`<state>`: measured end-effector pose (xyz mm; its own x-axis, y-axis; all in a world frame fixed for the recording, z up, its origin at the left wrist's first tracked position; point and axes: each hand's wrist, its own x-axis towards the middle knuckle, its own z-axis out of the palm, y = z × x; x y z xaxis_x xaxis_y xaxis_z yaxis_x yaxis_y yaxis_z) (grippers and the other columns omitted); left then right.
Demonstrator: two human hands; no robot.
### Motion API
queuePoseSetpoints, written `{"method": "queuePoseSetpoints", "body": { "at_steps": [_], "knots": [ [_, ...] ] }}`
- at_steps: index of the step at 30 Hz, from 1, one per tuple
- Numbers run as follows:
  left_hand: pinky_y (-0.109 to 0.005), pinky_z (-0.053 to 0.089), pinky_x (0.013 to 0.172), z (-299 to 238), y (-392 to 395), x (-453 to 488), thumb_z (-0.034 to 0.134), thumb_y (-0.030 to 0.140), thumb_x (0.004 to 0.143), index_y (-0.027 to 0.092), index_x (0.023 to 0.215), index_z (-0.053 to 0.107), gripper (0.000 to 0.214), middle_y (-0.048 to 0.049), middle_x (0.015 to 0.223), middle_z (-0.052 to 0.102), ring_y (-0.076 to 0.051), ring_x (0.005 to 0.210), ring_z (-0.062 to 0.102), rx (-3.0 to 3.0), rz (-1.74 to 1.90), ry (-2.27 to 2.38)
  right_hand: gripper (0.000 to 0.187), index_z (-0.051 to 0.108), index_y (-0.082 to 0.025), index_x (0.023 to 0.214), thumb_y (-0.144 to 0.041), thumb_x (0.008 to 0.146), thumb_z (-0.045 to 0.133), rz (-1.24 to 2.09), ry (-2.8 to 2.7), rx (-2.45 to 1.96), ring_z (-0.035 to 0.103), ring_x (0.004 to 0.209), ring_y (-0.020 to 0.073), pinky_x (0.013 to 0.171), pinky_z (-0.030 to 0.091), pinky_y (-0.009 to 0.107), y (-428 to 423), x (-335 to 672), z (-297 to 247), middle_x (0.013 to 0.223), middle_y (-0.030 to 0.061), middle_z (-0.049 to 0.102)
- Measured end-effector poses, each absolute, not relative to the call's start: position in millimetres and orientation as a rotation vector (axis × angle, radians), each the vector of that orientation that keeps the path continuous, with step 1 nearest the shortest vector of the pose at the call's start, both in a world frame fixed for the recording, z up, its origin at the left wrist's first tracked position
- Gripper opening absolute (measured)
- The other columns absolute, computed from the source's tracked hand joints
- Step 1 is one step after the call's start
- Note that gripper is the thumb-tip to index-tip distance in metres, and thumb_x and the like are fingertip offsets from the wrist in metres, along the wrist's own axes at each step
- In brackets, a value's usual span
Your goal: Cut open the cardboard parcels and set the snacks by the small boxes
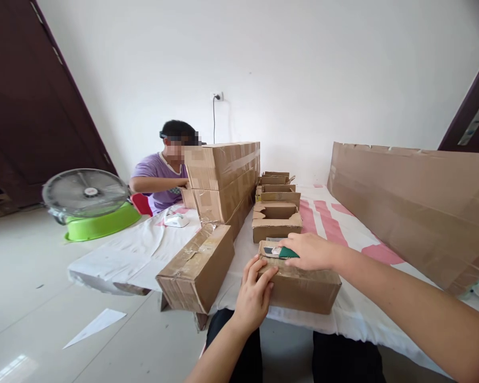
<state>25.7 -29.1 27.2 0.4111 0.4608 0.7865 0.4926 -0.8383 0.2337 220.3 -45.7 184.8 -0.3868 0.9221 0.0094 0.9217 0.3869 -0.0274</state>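
In front of me a closed cardboard box (303, 292) lies on the cloth-covered table, with tape along its top. My left hand (255, 292) grips the box's near left corner, fingers apart over the top edge and thumb against the front side. A green utility knife (285, 252) is in my right hand (309, 251), its fingers closed round the handle. The knife lies low over the far left part of the box's top, its front end pointing left. Whether its blade touches the cardboard I cannot tell.
Stacked taped boxes (223, 181) rise left of centre, with another box (195, 266) nearer me. Opened boxes (277, 234) line up behind mine. A large cardboard sheet (415, 207) stands right. Across the table sits a person (155, 181); a fan (90, 191) rests on a green basin (104, 223).
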Motion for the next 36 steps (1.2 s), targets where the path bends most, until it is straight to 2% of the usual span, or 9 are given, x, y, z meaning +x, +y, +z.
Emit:
{"method": "queuePoseSetpoints", "body": {
  "at_steps": [4, 7, 11, 16, 22, 30, 36],
  "knots": [
    [-0.049, 0.043, 0.105, 26.3, -28.2, 26.0, 0.046, 0.008, 0.09, 0.024, 0.123, 0.055, 0.039, -0.0108, 0.131, 0.046, -0.028, 0.135, 0.033, -2.61, -1.443, -0.879, 0.046, 0.045, -0.018, 0.137, -0.032, 0.094, 0.045, 0.341, -2.586, -1.783, 0.067, 0.087, 0.023, 0.068, 0.049, 0.03, -41.6, 219.7, 194.1, 0.11, 0.0097, 0.069],
    [-0.05, 0.043, 0.105, 26.8, -27.9, 26.4, 0.046, 0.008, 0.09, 0.024, 0.123, 0.055, 0.038, -0.0113, 0.13, 0.046, -0.029, 0.135, 0.033, -2.607, -1.437, -0.88, 0.035, 0.054, -0.02, 0.127, -0.03, 0.097, 0.039, 0.308, -2.701, -1.782, 0.066, 0.088, 0.019, 0.067, 0.047, 0.027, -39.6, 213.4, 199.3, 0.115, 0.0082, 0.065],
    [-0.051, 0.044, 0.104, 27.8, -27.7, 25.9, 0.046, 0.008, 0.09, 0.023, 0.124, 0.054, 0.038, -0.0114, 0.128, 0.047, -0.029, 0.133, 0.035, -2.596, -1.426, -0.875, 0.028, 0.066, -0.02, 0.107, -0.03, 0.094, 0.044, 0.186, -2.781, -1.846, 0.066, 0.081, 0.0212, 0.061, 0.043, 0.028, -38.4, 200.9, 205.9, 0.104, 0.0084, 0.066],
    [-0.051, 0.043, 0.105, 26.5, -27.5, 23.9, 0.046, 0.009, 0.091, 0.024, 0.125, 0.052, 0.038, -0.0113, 0.129, 0.046, -0.03, 0.134, 0.034, -2.611, -1.394, -0.866, 0.024, 0.07, -0.017, 0.104, -0.023, 0.088, 0.053, 0.045, -2.815, -2.015, 0.066, 0.08, 0.0271, 0.057, 0.04, 0.03, -45.8, 205.4, 208.9, 0.098, 0.0133, 0.067],
    [-0.051, 0.043, 0.106, 25.3, -26.9, 24.3, 0.046, 0.009, 0.091, 0.025, 0.125, 0.053, 0.038, -0.0109, 0.129, 0.046, -0.03, 0.134, 0.034, -2.607, -1.394, -0.872, 0.025, 0.073, -0.014, 0.096, -0.01, 0.08, 0.055, -0.06, -2.747, -2.226, 0.066, 0.081, 0.0288, 0.058, 0.039, 0.031, -71.4, 246.3, 204.3, 0.093, 0.0158, 0.068],
    [-0.049, 0.046, 0.103, 24.9, -25.9, 23.6, 0.047, 0.011, 0.091, 0.025, 0.125, 0.054, 0.038, -0.0105, 0.129, 0.048, -0.03, 0.133, 0.037, -2.588, -1.41, -0.863, 0.021, 0.073, -0.021, 0.091, -0.018, 0.083, 0.054, -0.088, -2.571, -2.269, 0.064, 0.076, 0.0252, 0.055, 0.033, 0.03, -102.6, 306.4, 196.7, 0.089, 0.01, 0.066],
    [-0.051, 0.046, 0.103, 24.9, -27.3, 24.0, 0.046, 0.01, 0.091, 0.025, 0.126, 0.052, 0.038, -0.0112, 0.129, 0.047, -0.031, 0.134, 0.035, -2.586, -1.4, -0.869, 0.027, 0.071, -0.027, 0.106, -0.023, 0.088, 0.051, -0.025, -2.461, -2.196, 0.063, 0.081, 0.0233, 0.059, 0.035, 0.029, -117.7, 323.2, 199.0, 0.094, 0.0071, 0.065]
  ]
}}
